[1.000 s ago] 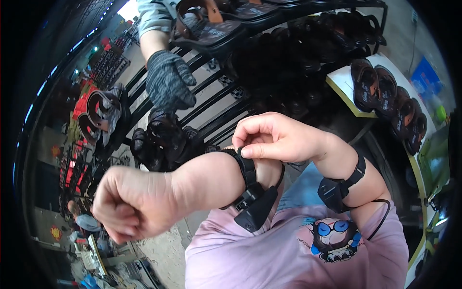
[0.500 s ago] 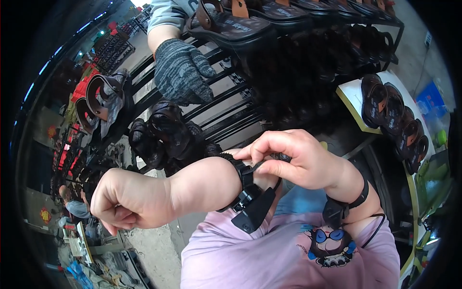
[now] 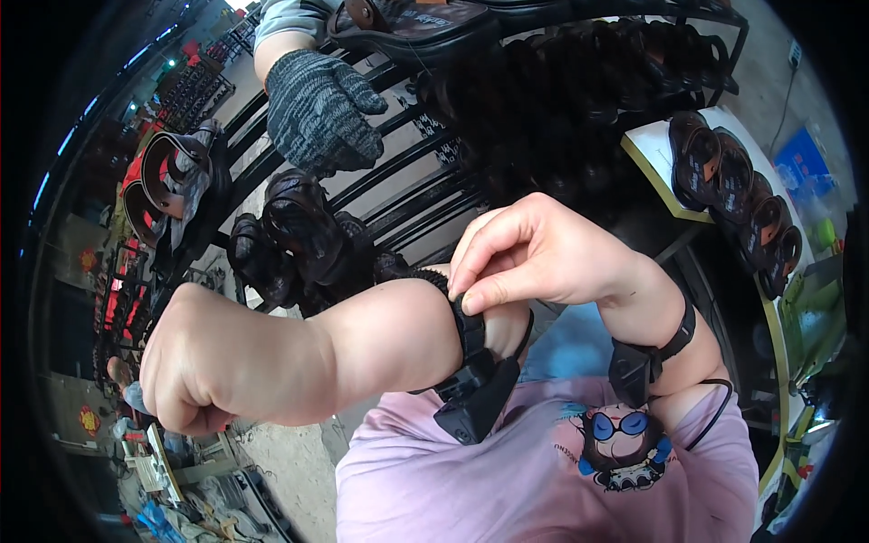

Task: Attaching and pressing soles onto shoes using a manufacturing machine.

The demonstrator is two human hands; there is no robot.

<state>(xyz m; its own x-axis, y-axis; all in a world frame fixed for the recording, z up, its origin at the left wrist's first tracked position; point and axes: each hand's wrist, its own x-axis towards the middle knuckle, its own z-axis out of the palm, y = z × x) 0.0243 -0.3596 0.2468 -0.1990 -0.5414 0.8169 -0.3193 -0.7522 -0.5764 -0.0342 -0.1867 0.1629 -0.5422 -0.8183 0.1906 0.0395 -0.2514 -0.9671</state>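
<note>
My left forearm lies bent across the front of my body, and my left hand (image 3: 204, 366) is curled into a fist with nothing showing in it. A black strap (image 3: 471, 330) circles that forearm near the elbow and carries a small black camera-like device (image 3: 475, 398). My right hand (image 3: 534, 249) is pinching the upper part of this strap between thumb and fingers. Another black strap (image 3: 679, 335) with a black box-shaped device (image 3: 634, 369) is around my right forearm.
Another person's hand in a grey knitted glove (image 3: 321, 113) rests over a black slatted rack (image 3: 398, 204). Dark sandals (image 3: 299, 222) sit on the rack, and rows more hang beyond it. Several sandals (image 3: 738, 195) lie on a white board (image 3: 647, 167) at right. A blue container (image 3: 806, 163) stands farther right.
My right hand has risen slightly and its pinch has shifted along the strap. My left fist has moved a little left and turned, its fingers curled tighter. The view has shifted slightly.
</note>
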